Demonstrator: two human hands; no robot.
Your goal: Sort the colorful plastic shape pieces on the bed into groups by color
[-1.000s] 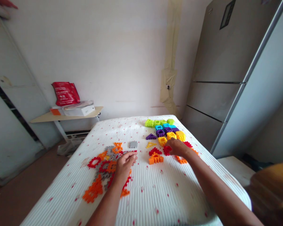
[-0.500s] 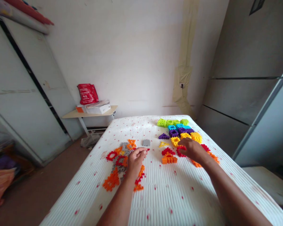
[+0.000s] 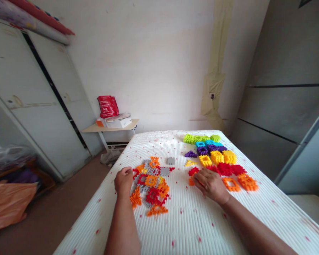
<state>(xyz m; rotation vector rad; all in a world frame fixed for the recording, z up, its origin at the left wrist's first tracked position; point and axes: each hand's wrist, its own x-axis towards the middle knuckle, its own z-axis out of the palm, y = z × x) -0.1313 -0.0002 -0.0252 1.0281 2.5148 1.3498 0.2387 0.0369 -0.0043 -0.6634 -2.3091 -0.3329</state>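
Observation:
My left hand (image 3: 123, 180) is at the left edge of a mixed pile, fingers bent and closed at a red interlocking piece (image 3: 135, 173) that they partly cover. That pile holds orange pieces (image 3: 151, 181), grey ones and a red square piece (image 3: 152, 195), with a flat grey square (image 3: 164, 171) on its right side. My right hand (image 3: 210, 184) is low over the orange triangular pieces (image 3: 191, 181), its fingers curled down and closed. What lies beneath those fingers is hidden. Just behind it is a red triangular piece (image 3: 193, 171).
Colour-sorted rows of blocks stand on the right: green (image 3: 198, 139), blue (image 3: 200, 144), purple (image 3: 202, 151), yellow (image 3: 205, 160), red (image 3: 224, 169) and orange (image 3: 231, 184). A lone grey square (image 3: 171, 160) lies mid-table on the ribbed cover (image 3: 180, 226). A grey fridge (image 3: 281, 109) rises at right.
My left hand has moved left, from above the pile to its left edge. My right hand has come back and left, from the red row to the orange triangles. The view has turned slightly left.

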